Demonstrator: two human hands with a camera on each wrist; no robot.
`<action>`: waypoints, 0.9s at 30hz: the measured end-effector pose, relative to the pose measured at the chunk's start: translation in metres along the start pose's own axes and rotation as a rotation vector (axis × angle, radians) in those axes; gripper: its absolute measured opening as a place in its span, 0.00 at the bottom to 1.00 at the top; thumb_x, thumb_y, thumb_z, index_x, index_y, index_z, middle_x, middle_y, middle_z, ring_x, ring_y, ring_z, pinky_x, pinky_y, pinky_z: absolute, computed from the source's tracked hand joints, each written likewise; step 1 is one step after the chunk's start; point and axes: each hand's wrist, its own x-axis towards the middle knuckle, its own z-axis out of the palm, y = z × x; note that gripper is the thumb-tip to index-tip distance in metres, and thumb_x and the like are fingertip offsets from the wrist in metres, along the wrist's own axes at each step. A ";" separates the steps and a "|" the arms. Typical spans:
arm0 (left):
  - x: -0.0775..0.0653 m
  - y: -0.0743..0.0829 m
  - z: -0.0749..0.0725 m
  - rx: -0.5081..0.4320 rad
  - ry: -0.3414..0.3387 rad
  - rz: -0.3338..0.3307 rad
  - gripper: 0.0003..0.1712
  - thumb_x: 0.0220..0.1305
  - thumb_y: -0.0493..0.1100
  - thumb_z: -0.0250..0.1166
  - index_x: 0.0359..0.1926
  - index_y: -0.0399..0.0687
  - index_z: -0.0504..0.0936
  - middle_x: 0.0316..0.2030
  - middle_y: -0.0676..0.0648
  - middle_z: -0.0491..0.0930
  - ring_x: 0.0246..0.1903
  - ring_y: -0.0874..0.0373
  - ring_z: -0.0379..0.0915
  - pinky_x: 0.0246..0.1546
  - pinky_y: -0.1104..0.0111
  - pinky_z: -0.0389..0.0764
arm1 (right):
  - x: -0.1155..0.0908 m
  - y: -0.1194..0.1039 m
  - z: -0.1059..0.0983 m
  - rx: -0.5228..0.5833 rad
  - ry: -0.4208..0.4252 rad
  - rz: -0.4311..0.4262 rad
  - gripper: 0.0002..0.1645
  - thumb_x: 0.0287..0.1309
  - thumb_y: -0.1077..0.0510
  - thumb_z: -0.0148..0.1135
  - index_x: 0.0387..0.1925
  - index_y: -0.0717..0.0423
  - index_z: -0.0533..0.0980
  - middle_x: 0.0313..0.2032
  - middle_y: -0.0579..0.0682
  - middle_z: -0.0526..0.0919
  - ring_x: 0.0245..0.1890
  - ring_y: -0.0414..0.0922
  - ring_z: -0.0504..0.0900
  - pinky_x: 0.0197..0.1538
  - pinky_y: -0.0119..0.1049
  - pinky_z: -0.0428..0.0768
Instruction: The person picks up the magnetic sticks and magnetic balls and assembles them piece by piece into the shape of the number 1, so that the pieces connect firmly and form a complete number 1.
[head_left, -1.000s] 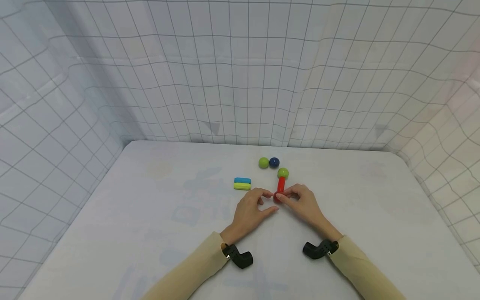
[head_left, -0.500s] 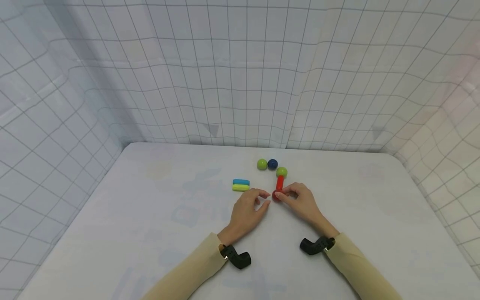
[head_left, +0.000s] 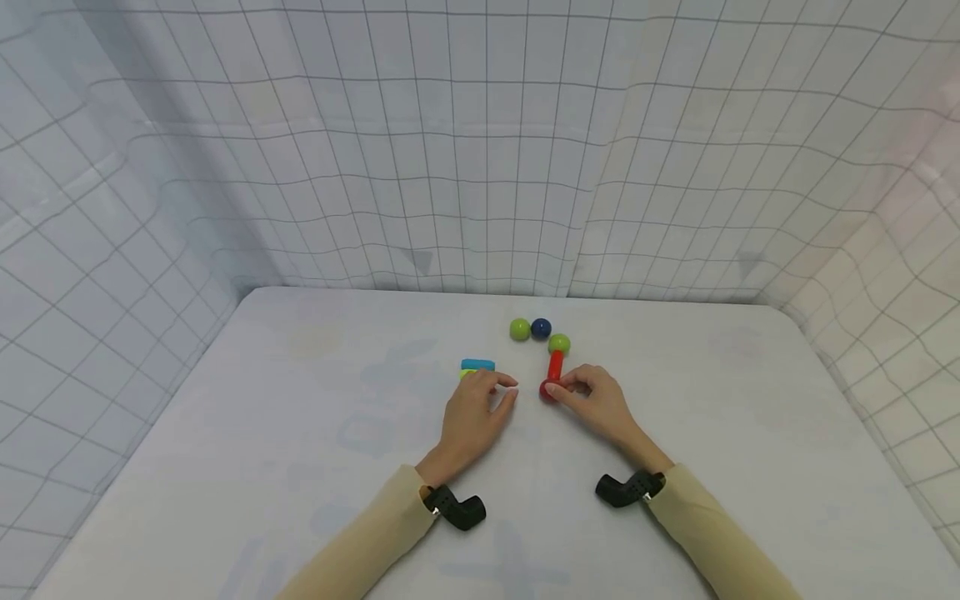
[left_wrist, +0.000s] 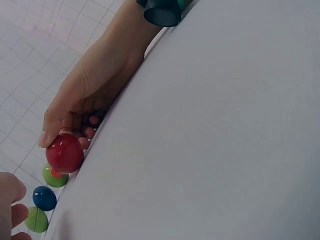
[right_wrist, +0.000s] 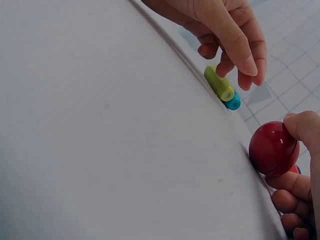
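Ball (right_wrist: 272,148), shiny, round and red, sits on the white desk (head_left: 720,400) at the near end of a short red stick (head_left: 556,364). The right hand (head_left: 597,407) has its grip pinching the ball; the left hand (head_left: 469,418) has a loose grip, holding nothing. Wavy white cloth walls (head_left: 480,150) have thin grey squares.

Seeing a white curtain (head_left: 450,167) with thin grey grid lines hanging across the top of the frame and down both sides, bending in gentle waves and turning pinkish at far upper right. Spotting a grey triangular patch (head_left: 421,261) low on the curtain, left of centre, and another patch (head_left: 748,263) toward the right. Below, finding a white tabletop (head_left: 690,375) spreading to the bottom edge and carrying faint bluish-grey marks (head_left: 333,518): a ring shape (head_left: 365,435) left of centre, a cross shape (head_left: 512,572) at bottom centre, slanting strokes (head_left: 244,567) at lower left.
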 end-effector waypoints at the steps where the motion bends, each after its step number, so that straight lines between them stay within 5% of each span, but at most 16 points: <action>1: 0.001 -0.002 -0.002 0.010 0.011 0.003 0.07 0.62 0.44 0.65 0.41 0.52 0.82 0.36 0.52 0.77 0.36 0.61 0.69 0.34 0.68 0.73 | 0.000 0.000 0.000 -0.003 0.001 0.001 0.10 0.50 0.51 0.72 0.28 0.53 0.82 0.27 0.42 0.77 0.31 0.43 0.71 0.37 0.38 0.69; 11: 0.008 -0.023 -0.017 0.143 0.085 0.052 0.14 0.54 0.45 0.72 0.42 0.50 0.82 0.40 0.50 0.78 0.39 0.51 0.67 0.42 0.61 0.68 | -0.001 0.001 0.001 -0.003 0.016 -0.016 0.09 0.49 0.52 0.72 0.27 0.53 0.82 0.27 0.42 0.77 0.31 0.42 0.71 0.36 0.37 0.69; 20: 0.010 -0.033 -0.022 0.189 0.088 0.116 0.14 0.53 0.43 0.73 0.41 0.50 0.83 0.38 0.49 0.78 0.39 0.50 0.68 0.40 0.60 0.68 | -0.001 0.002 0.000 0.001 0.001 -0.008 0.09 0.50 0.51 0.71 0.27 0.52 0.82 0.26 0.42 0.76 0.31 0.43 0.70 0.36 0.38 0.68; 27: 0.009 -0.034 -0.022 0.192 0.072 0.103 0.12 0.53 0.43 0.73 0.39 0.49 0.84 0.36 0.48 0.77 0.36 0.51 0.67 0.39 0.61 0.69 | -0.001 0.002 0.000 0.008 -0.002 -0.007 0.09 0.50 0.52 0.72 0.26 0.52 0.82 0.25 0.42 0.76 0.31 0.43 0.70 0.36 0.38 0.68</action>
